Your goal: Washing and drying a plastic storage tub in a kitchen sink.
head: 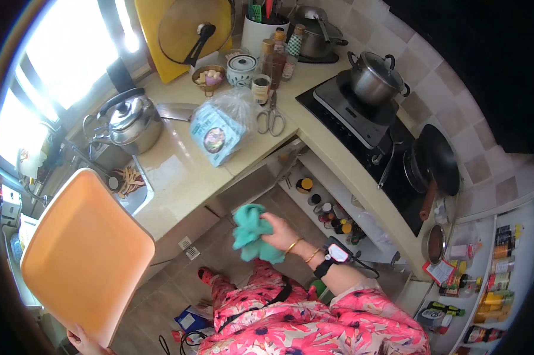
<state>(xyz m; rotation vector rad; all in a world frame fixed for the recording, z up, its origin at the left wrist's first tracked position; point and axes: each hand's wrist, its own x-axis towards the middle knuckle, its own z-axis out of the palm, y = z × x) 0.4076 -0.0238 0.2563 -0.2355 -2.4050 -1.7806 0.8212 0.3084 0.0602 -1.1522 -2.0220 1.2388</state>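
At the lower left, my left hand (86, 342) grips the bottom edge of a large orange plastic tray (89, 253). The tray is tilted up, and its hollow inner face looks bare. My right hand (281, 233) is closed around a crumpled teal cloth (254, 233), held in the air over the floor, apart from the tray. Behind the tray's upper edge lies the sink (138, 195), partly hidden, with peelings (131, 179) in it.
A steel kettle (131, 124), a cleaver (176, 111), a bagged blue packet (218, 133) and scissors (272, 120) rest on the counter (182, 191). A lidded pot (375, 77) stands on the cooktop, with a wok (437, 159) nearby. Below, a pull-out rack (320, 204) of jars stands open.
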